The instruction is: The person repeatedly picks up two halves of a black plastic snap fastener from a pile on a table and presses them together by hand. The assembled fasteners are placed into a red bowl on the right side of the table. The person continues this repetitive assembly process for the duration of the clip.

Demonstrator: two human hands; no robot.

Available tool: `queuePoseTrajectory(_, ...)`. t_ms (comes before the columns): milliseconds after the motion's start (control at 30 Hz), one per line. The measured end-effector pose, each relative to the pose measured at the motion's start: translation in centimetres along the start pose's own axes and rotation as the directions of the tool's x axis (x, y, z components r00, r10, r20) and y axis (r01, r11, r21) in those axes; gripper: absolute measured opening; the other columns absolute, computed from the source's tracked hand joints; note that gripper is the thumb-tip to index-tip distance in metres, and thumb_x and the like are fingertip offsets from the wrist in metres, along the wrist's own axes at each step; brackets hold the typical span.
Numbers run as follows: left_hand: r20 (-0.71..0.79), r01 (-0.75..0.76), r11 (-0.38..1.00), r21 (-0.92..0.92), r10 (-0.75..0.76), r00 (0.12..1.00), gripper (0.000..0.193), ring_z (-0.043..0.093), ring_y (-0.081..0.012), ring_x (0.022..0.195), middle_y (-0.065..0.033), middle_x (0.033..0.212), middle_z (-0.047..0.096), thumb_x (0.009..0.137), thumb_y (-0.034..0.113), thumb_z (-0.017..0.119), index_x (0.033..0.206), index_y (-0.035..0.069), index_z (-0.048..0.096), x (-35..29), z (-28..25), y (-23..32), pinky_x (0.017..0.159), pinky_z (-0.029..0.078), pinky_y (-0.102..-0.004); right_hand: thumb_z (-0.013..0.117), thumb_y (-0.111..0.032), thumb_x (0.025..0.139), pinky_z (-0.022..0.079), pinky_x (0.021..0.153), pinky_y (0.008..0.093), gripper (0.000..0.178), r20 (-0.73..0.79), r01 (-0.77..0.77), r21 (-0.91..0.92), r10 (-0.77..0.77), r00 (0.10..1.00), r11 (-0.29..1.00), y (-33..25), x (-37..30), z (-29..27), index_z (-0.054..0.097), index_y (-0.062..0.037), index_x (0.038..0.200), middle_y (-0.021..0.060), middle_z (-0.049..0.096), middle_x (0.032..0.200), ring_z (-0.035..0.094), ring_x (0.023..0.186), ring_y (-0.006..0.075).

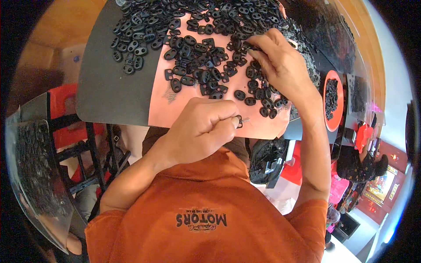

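My left hand [199, 127] is closed in a pinch near the table's front edge, with a small black plastic cord-lock part [239, 122] between thumb and forefinger. My right hand [283, 63] reaches over the right side of the pile, thumb and forefinger drawn together among the black pieces; what they grip, if anything, I cannot make out. Around both hands lie many black two-hole cord-lock parts [204, 75], some oval and some squarish, on a pink sheet [164, 111]. A few small metal springs [170, 95] rest on the sheet left of my left hand.
A larger heap of black pieces [140, 26] covers the back of the dark table [103, 87]. Grey springs [302, 48] are heaped beyond my right hand. An orange bowl [328, 125] of black parts stands at the right. Red chairs [66, 103] and people are beyond.
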State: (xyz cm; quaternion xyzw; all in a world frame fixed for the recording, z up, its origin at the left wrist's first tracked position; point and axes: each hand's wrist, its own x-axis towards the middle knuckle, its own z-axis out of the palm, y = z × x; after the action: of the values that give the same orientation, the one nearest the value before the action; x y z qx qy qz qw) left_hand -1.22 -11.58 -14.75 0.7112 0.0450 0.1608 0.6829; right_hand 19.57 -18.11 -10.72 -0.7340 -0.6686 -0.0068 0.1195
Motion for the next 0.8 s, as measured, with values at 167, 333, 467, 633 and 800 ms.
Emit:
queuePoseTrajectory(167, -0.034, 0.003, 0.998, -0.057, -0.005, 0.999, 0.016, 0.040, -0.0134, 0.049, -0.0054, 0.056, 0.042, 0.081, 0.008, 0.047, 0.068, 0.000, 0.047, 0.0, 0.1, -0.1, 0.047, 0.032, -0.0292, 0.055, -0.013, 0.081, 0.048, 0.061, 0.0423, 0.013, -0.038, -0.045, -0.011, 0.044, 0.998, 0.999, -0.7, -0.4, -0.5, 0.055, -0.0071, 0.092, 0.0133, 0.050, 0.084, 0.056, 0.074, 0.0339)
queuePoseTrajectory(333, -0.029, 0.041, 0.995, -0.086, -0.044, 0.999, 0.018, 0.041, -0.0198, 0.049, -0.0114, 0.056, 0.042, 0.080, 0.008, 0.048, 0.065, -0.001, 0.042, 0.1, 0.1, 0.4, 0.048, 0.034, -0.0329, 0.054, -0.010, 0.079, 0.047, 0.061, 0.0418, 0.010, -0.022, 0.047, 0.103, -0.045, 0.999, 0.994, -1.1, -0.5, 0.4, 0.054, -0.0050, 0.088, 0.0124, 0.050, 0.083, 0.056, 0.072, 0.0334)
queuePoseTrajectory(467, -0.013, 0.036, 0.996, -0.079, -0.037, 0.999, 0.018, 0.041, -0.0187, 0.049, -0.0109, 0.056, 0.042, 0.081, 0.008, 0.047, 0.065, -0.001, 0.043, 0.1, -0.1, 0.5, 0.048, 0.034, -0.0321, 0.053, -0.009, 0.079, 0.047, 0.061, 0.0424, 0.011, 0.095, -0.014, 0.020, 0.012, 0.995, 1.000, -1.0, -1.5, 0.3, 0.054, -0.0052, 0.089, 0.0127, 0.051, 0.085, 0.057, 0.073, 0.0339)
queuePoseTrajectory(633, -0.021, -0.014, 0.999, -0.050, 0.013, 1.000, 0.015, 0.040, -0.0112, 0.048, -0.0026, 0.055, 0.043, 0.081, 0.008, 0.047, 0.068, 0.001, 0.050, 0.1, 0.0, 0.0, 0.046, 0.032, -0.0280, 0.050, -0.008, 0.079, 0.047, 0.061, 0.0433, 0.013, 0.063, 0.021, 0.062, -0.025, 0.998, 0.998, -1.0, -0.4, 0.0, 0.055, -0.0060, 0.091, 0.0131, 0.052, 0.086, 0.057, 0.076, 0.0347)
queuePoseTrajectory(800, -0.011, 0.028, 0.998, -0.062, -0.029, 1.000, 0.016, 0.043, -0.0164, 0.050, -0.0099, 0.057, 0.044, 0.081, 0.009, 0.048, 0.069, -0.001, 0.048, 0.0, -0.1, 0.4, 0.048, 0.035, -0.0303, 0.052, -0.005, 0.082, 0.045, 0.061, 0.0375, 0.015, 0.078, 0.071, 0.056, -0.076, 0.994, 0.996, -1.3, 1.6, 0.6, 0.056, -0.0041, 0.096, 0.0113, 0.052, 0.084, 0.056, 0.075, 0.0324)
